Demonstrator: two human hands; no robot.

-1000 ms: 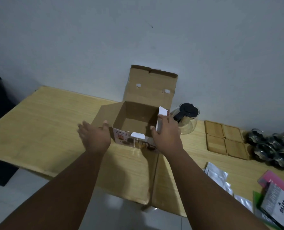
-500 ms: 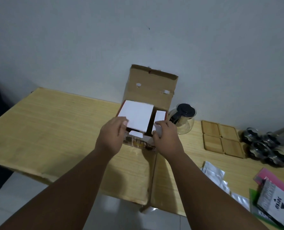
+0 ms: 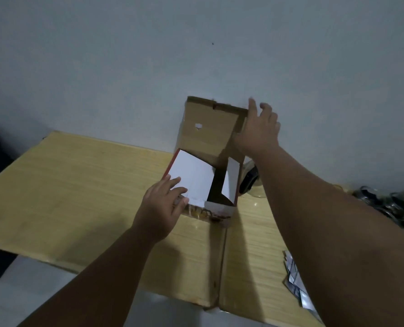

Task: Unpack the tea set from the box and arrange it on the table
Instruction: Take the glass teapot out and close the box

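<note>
1. Head view: the box (image 3: 203, 185) is seen standing on the table (image 3: 78, 190) against the wall, its tall rear lid flap (image 3: 208, 128) upright.
2. The left hand (image 3: 159, 213) is laid on the white left side flap (image 3: 191, 182), which is folded inward over the opening; the fingers are spread flat and pressed on it, nothing being pinched.
3. The right hand (image 3: 257, 131) is raised at the lid flap's upper right corner, fingers loosely spread; whether the cardboard is actually gripped cannot be told, as the palm faces away.
4. The narrow right side flap (image 3: 231, 180) is seen tilted inward, a dark gap being left between the two flaps.
5. The lid flap rises above and behind the opening, and the right hand is much the nearer to it.
6. A dark-lidded glass pot (image 3: 249, 180), probably the teapot, is partly hidden behind the right forearm, just beside the box.
</note>
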